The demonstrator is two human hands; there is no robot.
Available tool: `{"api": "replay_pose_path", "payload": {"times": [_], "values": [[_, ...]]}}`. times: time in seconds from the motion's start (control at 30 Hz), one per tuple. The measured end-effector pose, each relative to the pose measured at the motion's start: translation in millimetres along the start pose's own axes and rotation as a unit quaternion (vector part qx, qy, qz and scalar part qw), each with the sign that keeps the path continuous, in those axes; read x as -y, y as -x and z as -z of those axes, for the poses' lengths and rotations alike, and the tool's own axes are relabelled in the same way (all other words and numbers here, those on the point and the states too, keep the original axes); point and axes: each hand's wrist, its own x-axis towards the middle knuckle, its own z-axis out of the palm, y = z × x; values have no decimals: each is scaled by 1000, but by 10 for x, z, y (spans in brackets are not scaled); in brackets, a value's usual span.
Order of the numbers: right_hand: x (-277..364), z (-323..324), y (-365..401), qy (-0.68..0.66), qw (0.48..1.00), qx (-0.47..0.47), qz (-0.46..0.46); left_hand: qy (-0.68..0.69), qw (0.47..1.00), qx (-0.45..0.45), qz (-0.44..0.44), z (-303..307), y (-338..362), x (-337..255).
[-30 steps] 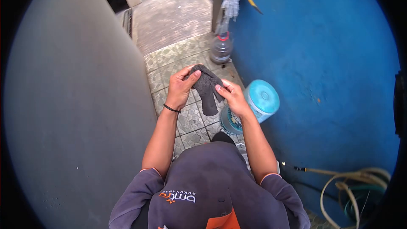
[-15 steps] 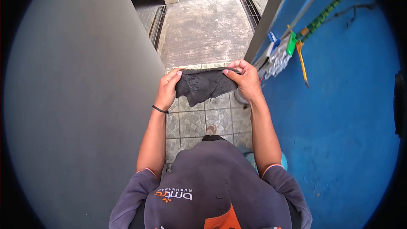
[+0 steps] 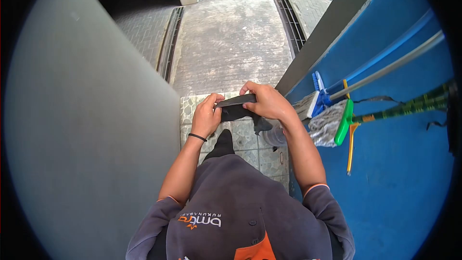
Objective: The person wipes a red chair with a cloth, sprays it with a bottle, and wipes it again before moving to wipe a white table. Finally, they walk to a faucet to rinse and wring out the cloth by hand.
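Both hands grip a dark cloth [image 3: 239,108]: left hand [image 3: 208,118] at its 9 o'clock end, right hand [image 3: 266,102] at 3, mop head [image 3: 328,124] further toward 3.

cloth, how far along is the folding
Done: the cloth looks gathered into a narrow strip. In hand: the left hand pinches one end and the right hand covers the other, held up over the tiled floor. Left: a loose flap hangs below the right hand, so it seems not fully folded.
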Motion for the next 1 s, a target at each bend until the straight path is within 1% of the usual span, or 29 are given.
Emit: {"api": "replay_pose_path", "payload": {"times": [0.03, 0.07, 0.17, 0.27, 0.3, 0.33, 0.4, 0.43, 0.47, 0.5, 0.53, 0.57, 0.6, 0.63, 0.67, 0.7, 0.73, 0.77, 0.8, 0.83, 0.87, 0.9, 0.97, 1.0], "values": [[-176, 122, -157, 2, 1000, 13, -18, -18, 1000, 10, -7, -59, -269, 100], [-407, 183, -334, 30, 999, -9, -26, -74, 997, 27, 4, -114, -539, 181], [-1041, 449, -905, 58, 993, -89, -48, -148, 988, 32, -40, -329, -1483, 439], [-1433, 970, -1415, 30, 982, -138, -125, -160, 980, 82, -84, -433, -2501, 735], [-1529, 1141, -1562, 9, 978, -154, -142, -171, 975, 100, -99, -442, -2840, 723], [-1611, 1317, -1697, -12, 972, -172, -158, -195, 971, 122, -61, -435, -3140, 671], [-1834, 1629, -1922, -37, 960, -204, -188, -170, 970, 134, -112, -431, -3741, 657], [-1964, 1764, -2035, -32, 956, -231, -180, -157, 968, 138, -136, -450, -4033, 663], [-2096, 1881, -2143, -28, 951, -258, -170, -161, 964, 117, -175, -493, -4295, 663], [-2239, 2015, -2268, -21, 945, -285, -158, -147, 966, 120, -176, -548, -4583, 655], [-2394, 2145, -2386, -21, 941, -293, -169, -133, 968, 123, -175, -610, -4844, 652], [-2552, 2250, -2502, -16, 930, -338, -145, -119, 970, 124, -174, -680, -5078, 645], [-2719, 2375, -2637, -9, 916, -384, -118, -81, 975, 115, -170, -762, -5312, 597], [-2818, 2497, -2772, -2, 900, -427, -90, -83, 972, 51, -215, -837, -5537, 478], [-2863, 2587, -2892, 30, 872, -484, -59, -85, 964, -12, -253, -912, -5706, 346], [-2850, 2647, -2996, 62, 855, -512, -50, -90, 951, -72, -287, -1007, -5824, 290], [-3068, 2629, -3063, 134, 857, -498, 15, -122, 935, -138, -303, -1145, -5955, 321], [-3354, 2584, -3148, 207, 848, -481, 84, -180, 923, -77, -331, -1276, -6060, 498], [-3549, 2429, -3143, 258, 891, -372, 36, -236, 904, -21, -356, -1437, -6132, 786], [-3765, 2266, -3126, 308, 916, -258, -12, -290, 879, 35, -377, -1564, -6220, 1018], [-4093, 2220, -3181, 211, 959, -152, -113, -289, 901, 188, -264, -1611, -6288, 1187], [-4376, 2192, -3231, 106, 970, -43, -213, -278, 888, 337, -142, -1646, -6392, 1330], [-4688, 2250, -3467, -15, 954, -200, -221, -153, 950, 266, -67, -1796, -6804, 1478], [-4911, 2273, -3637, 1, 950, -213, -229, -89, 968, 234, -22, -1864, -6913, 1578]]}}
